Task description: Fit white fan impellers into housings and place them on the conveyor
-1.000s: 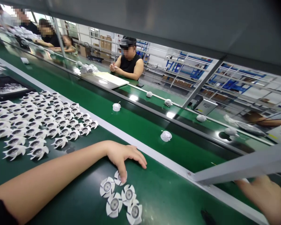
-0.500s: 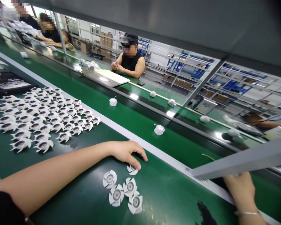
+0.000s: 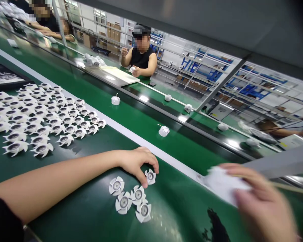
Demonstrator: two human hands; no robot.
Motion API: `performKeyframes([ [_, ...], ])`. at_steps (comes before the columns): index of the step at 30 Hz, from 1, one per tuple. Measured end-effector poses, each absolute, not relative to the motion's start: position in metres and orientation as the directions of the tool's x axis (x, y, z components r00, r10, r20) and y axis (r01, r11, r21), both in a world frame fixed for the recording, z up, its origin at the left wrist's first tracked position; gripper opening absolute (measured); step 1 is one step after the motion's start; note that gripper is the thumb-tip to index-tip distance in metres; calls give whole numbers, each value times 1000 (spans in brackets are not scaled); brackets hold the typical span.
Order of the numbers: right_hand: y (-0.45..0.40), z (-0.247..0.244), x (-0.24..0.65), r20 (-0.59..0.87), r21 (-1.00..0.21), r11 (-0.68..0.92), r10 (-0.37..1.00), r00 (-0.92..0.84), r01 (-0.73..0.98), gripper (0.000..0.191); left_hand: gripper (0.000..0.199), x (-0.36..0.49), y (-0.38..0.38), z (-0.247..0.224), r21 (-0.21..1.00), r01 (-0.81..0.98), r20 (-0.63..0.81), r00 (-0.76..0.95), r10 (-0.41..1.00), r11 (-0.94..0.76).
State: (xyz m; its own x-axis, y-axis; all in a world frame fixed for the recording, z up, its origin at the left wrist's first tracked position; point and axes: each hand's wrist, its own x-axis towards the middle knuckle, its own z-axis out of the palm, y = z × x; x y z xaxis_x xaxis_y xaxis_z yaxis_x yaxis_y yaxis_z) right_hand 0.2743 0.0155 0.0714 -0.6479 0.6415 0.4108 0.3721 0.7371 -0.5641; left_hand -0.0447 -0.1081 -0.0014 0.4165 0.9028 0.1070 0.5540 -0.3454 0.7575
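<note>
My left hand (image 3: pixel 137 164) reaches over the green bench, its thumb and fingers closed around the edges of a small white fan wheel (image 3: pixel 150 176). Beside it lie several more white fan wheels (image 3: pixel 123 202), grey hubs facing up. At the right, my right hand (image 3: pixel 265 201) grips a white part (image 3: pixel 223 183). Motion smears both the hand and this part, so its exact shape is unclear; a thin pale wire seems to run from it.
A large group of white fan wheels (image 3: pixel 40 114) covers the bench at the left. Round white parts with wires (image 3: pixel 164 131) sit on the green conveyor belt (image 3: pixel 138 117). A grey metal post (image 3: pixel 282 161) slants in at the right. Across the belt, a person (image 3: pixel 141 53) handles a white piece.
My right hand has come out from behind the post, toward me, bringing a white part. My left fingers have closed around the fan wheel, which shows more fully. The view has shifted slightly.
</note>
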Motion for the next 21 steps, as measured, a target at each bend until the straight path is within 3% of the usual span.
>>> performKeyframes([
  [2,-6,57,242,334,-625,753,497,-801,206,18,67,-43,-109,0,767,564,81,387,918,-305],
  [4,-26,41,213,333,-618,771,431,-838,151,12,72,-46,-107,0,839,476,62,399,915,-264],
  [8,-48,16,189,310,-562,820,328,-892,106,8,60,-56,-103,-2,974,165,68,442,894,-155],
  [10,-49,9,191,286,-494,863,276,-918,106,14,55,-56,-102,-3,969,197,56,410,910,-148],
  [12,-47,7,195,253,-434,891,261,-932,132,19,51,-52,-104,-3,919,340,61,372,926,-197],
  [15,-41,7,198,225,-460,872,298,-928,169,21,43,-45,-104,-3,834,493,71,352,933,-249],
  [21,-36,4,195,191,-564,802,358,-914,197,14,55,-44,-94,-11,909,383,20,353,935,-165],
])
